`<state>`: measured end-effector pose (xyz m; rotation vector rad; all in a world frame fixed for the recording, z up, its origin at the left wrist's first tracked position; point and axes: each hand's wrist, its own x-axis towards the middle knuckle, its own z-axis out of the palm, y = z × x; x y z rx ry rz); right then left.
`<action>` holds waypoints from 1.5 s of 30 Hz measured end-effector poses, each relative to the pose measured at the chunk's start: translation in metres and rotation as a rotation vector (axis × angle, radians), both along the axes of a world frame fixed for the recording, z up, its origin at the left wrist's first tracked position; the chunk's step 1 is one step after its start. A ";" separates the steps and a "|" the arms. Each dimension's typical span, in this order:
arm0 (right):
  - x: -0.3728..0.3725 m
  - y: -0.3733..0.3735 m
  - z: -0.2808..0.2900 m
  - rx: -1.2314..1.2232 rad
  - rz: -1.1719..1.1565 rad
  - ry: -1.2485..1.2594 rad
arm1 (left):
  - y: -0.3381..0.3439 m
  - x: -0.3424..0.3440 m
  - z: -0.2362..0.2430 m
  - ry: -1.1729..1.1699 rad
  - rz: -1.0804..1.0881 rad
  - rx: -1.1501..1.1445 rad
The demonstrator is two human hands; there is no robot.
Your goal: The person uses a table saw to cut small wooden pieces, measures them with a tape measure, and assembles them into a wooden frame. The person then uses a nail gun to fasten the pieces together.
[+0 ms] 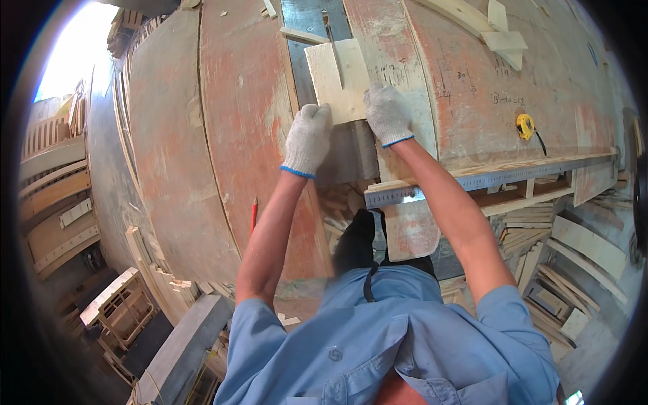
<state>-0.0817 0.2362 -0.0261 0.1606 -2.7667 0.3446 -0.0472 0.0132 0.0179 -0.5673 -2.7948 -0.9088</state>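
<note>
At the far left, pale lengths of wood [61, 182] stand beside the worktable [246, 88], and a red pencil [254, 212] lies on its boards near the left forearm. The left hand [307, 140], in a white knit glove with a blue cuff, holds the near left corner of a pale wooden board [341, 99], its fingers folded in close; I cannot tell how far they wrap beneath.

The board lies over a blue-grey metal strip [301, 71] in the table. A dark, narrow line runs into it from the far edge — blade or open cut, I cannot tell which. It looks thin, light and stiff, dry rather than slippery, and probably weaker along that line. Its side edges near the close corners seem the best hold, well clear of the line.

The right hand [388, 113], gloved alike, closes on the right edge, fingers curled tight; its thumb is hard to make out. Further right, a steel ruler [499, 177] lies along a wooden rail, pale offcuts [506, 42] rest at the far side, and a yellow tape measure [525, 127] sits on the table.
</note>
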 end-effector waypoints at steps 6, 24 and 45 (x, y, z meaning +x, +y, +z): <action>-0.027 -0.004 -0.002 -0.064 -0.046 -0.065 | 0.001 -0.026 -0.004 0.021 0.015 0.003; -0.075 -0.003 0.015 -0.086 -0.070 -0.203 | 0.014 -0.053 -0.004 0.019 0.161 -0.115; -0.049 -0.007 0.010 -0.144 -0.054 -0.206 | 0.027 -0.031 -0.006 -0.029 0.310 0.017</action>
